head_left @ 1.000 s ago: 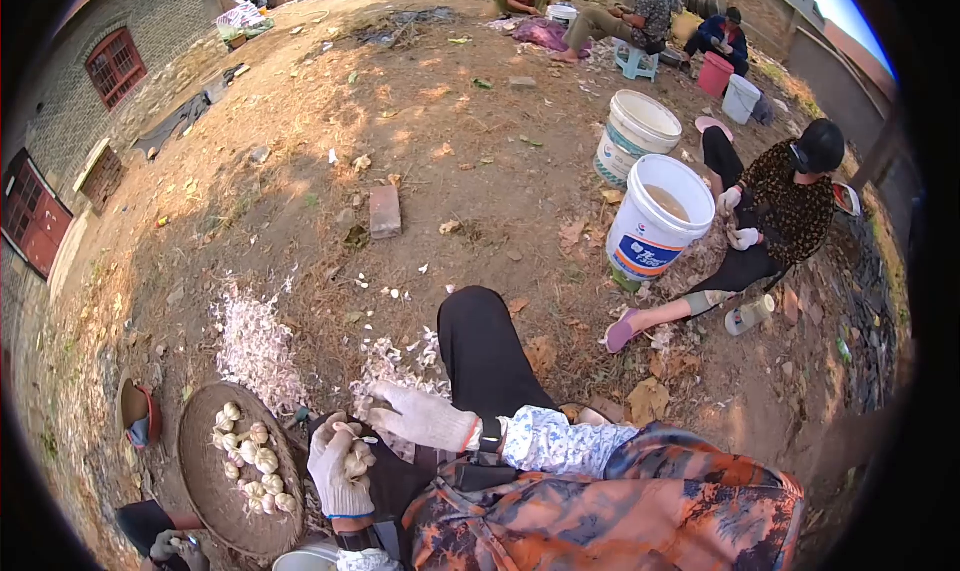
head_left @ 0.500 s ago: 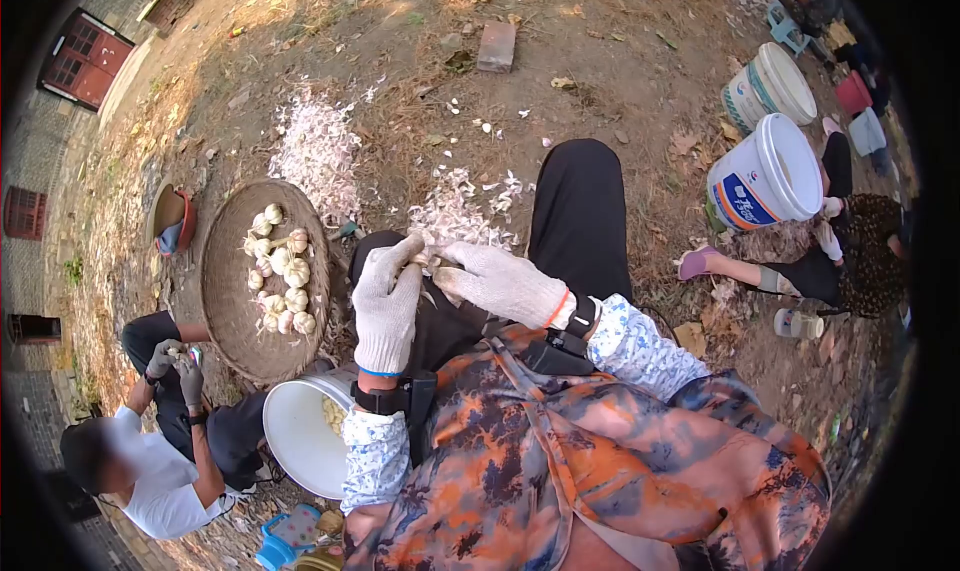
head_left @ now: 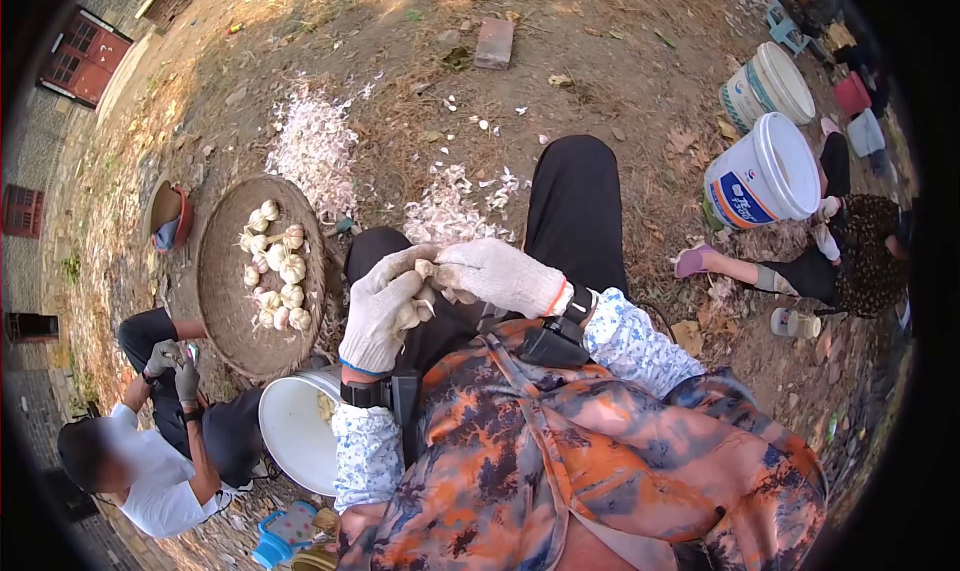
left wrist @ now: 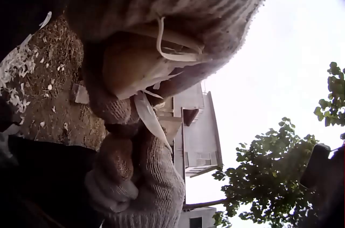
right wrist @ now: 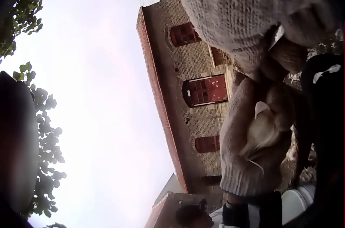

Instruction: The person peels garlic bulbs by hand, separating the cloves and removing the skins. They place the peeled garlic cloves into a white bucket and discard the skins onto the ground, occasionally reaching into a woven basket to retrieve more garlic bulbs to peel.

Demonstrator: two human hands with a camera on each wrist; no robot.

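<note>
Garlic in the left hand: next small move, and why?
I'd pull the hanging strip of skin off with the right hand. It dangles loose below the garlic, the left hand has its fingers curled round the garlic, and the right fingers are close by.

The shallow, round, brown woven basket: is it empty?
No, several whole, cream-white garlic bulbs lie inside the basket.

A red door (right wrist: 206, 90) stands in a brick wall (right wrist: 197, 58), a red window (right wrist: 184, 34) on either side of it. Dirt ground (head_left: 580, 106) spreads before the door, sunlit in patches; a blue stool (head_left: 788, 33) stands well apart from it. Bright, pale sky (right wrist: 97, 77) shows.
</note>
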